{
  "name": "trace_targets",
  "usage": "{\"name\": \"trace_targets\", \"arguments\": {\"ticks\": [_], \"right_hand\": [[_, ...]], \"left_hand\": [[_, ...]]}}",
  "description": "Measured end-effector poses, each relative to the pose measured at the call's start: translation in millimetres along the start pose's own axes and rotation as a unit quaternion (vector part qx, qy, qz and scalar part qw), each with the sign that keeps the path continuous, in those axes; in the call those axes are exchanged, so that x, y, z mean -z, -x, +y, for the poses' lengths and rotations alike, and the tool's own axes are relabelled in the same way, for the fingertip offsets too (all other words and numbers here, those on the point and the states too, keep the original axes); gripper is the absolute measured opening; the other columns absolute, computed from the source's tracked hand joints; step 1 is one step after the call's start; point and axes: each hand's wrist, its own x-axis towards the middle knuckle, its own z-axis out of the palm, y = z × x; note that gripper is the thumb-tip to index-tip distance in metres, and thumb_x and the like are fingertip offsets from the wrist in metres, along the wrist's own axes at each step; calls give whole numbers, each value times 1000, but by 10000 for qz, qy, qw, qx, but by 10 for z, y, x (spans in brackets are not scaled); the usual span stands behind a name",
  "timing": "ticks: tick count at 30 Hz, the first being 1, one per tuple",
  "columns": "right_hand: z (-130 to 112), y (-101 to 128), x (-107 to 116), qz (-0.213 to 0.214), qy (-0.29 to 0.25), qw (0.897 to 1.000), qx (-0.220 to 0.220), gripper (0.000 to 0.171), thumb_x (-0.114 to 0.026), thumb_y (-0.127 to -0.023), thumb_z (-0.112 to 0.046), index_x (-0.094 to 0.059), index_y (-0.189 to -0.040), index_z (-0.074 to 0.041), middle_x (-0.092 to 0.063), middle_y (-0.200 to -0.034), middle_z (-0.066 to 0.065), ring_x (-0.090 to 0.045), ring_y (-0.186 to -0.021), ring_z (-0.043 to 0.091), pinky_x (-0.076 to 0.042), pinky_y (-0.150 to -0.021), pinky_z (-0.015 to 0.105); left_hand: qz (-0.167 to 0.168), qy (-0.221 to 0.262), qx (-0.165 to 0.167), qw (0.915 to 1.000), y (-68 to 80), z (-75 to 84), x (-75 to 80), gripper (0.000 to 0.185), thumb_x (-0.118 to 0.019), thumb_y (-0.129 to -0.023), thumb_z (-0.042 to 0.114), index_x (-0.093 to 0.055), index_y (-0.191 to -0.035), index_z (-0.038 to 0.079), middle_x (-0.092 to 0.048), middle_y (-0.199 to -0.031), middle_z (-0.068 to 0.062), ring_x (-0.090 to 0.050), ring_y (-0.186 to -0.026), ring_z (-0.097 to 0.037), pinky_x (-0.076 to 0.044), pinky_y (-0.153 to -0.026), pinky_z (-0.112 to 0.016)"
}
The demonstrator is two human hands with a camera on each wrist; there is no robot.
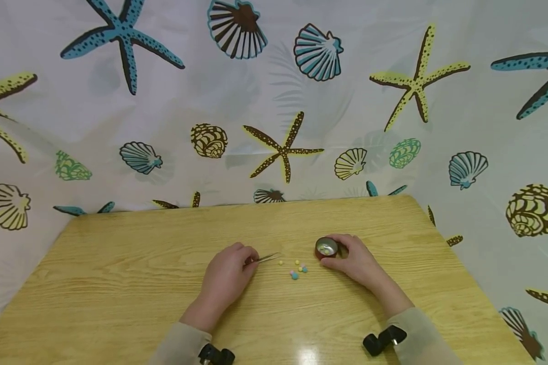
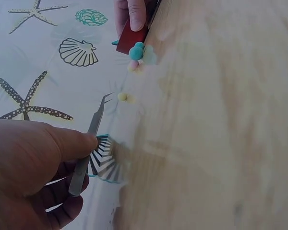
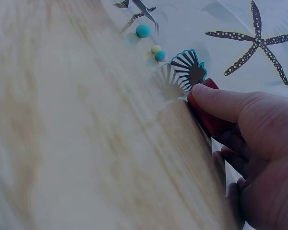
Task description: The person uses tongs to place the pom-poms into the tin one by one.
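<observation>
My left hand (image 1: 229,271) pinches bent-tip metal tweezers (image 2: 90,149) between thumb and fingers. Their tips point right, slightly apart, close to a small yellow ball (image 2: 122,97) and not touching it. With thumb and fingers around its side, my right hand (image 1: 353,257) holds a small round red tin (image 1: 326,248) on the table. A few pale pieces show inside the tin; their kind is too small to tell. Between the hands lie several small balls, among them a blue ball (image 1: 294,276), a pink ball (image 1: 292,272) and a yellow ball (image 1: 297,262).
A wooden table (image 1: 118,284) spreads under both hands. Behind it and at its sides hangs a white cloth (image 1: 251,101) printed with starfish and shells. Each sleeve carries a black wrist camera (image 1: 384,340).
</observation>
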Motion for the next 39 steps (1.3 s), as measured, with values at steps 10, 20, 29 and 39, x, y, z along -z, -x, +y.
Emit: {"name": "trace_targets", "arguments": {"ticks": [10, 20, 29, 39], "right_hand": [[7, -32, 22, 4, 23, 10000, 35, 61, -90, -97, -31, -67, -148, -9, -64, -146, 16, -52, -142, 40, -36, -122, 64], [8, -21, 15, 9, 47, 10000, 48, 61, -90, -96, -30, -67, -148, -8, -65, -144, 15, -53, -139, 39, -37, -121, 63], [0, -2, 3, -5, 55, 10000, 39, 61, -90, -97, -30, -66, -149, -7, -65, -145, 16, -53, -139, 39, -37, -121, 63], [-18, 21, 2, 24, 60, 10000, 76, 60, -89, -97, -30, -67, -148, -7, -65, -144, 17, -54, -138, 39, -37, -120, 64]], "left_hand": [[-10, -1, -77, 10000, 21, -63, -12, 9, -87, -97, 9, -80, -102, 13, -70, -95, 0, -65, -83, -18, -57, -75, -39], [-95, 8, -139, 9999, 41, -55, -7, 11, -88, -96, 9, -80, -100, 14, -67, -90, 2, -61, -78, -14, -54, -71, -37], [-138, 90, -164, 9997, 38, -67, -7, 11, -88, -96, 8, -80, -102, 15, -67, -91, 3, -62, -79, -14, -55, -72, -37], [-371, -11, -126, 9992, 50, -57, -22, 11, -89, -95, 9, -81, -99, 15, -65, -87, 6, -57, -75, -10, -53, -70, -34]]}}
